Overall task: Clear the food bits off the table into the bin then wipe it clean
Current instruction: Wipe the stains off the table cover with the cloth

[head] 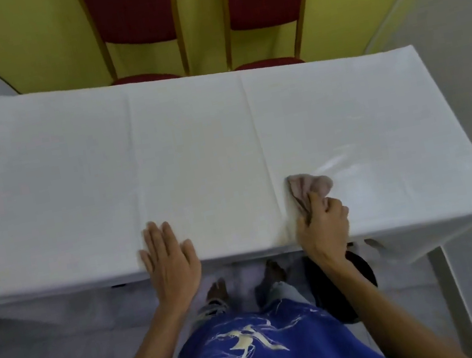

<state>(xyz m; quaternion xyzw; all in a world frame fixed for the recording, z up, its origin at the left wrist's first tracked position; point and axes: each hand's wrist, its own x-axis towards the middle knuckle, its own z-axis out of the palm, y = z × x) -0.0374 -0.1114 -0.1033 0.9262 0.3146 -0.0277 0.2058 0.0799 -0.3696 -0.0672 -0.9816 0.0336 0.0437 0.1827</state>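
A table (190, 142) covered in a white cloth fills the middle of the view. I see no food bits on it. My right hand (322, 222) grips a crumpled pinkish-brown rag (308, 186) and presses it on the table near the front edge, right of centre. A wet, shiny streak (335, 161) lies just beyond the rag. My left hand (167, 254) rests flat on the table at the front edge, fingers spread, holding nothing. A black bin (361, 270) stands on the floor under the table's front right, mostly hidden by my right forearm.
Two red-cushioned chairs with wooden frames (134, 23) (266, 0) stand behind the table's far edge against a yellow wall. Grey floor lies on both sides. My bare feet (247, 284) are just under the front edge.
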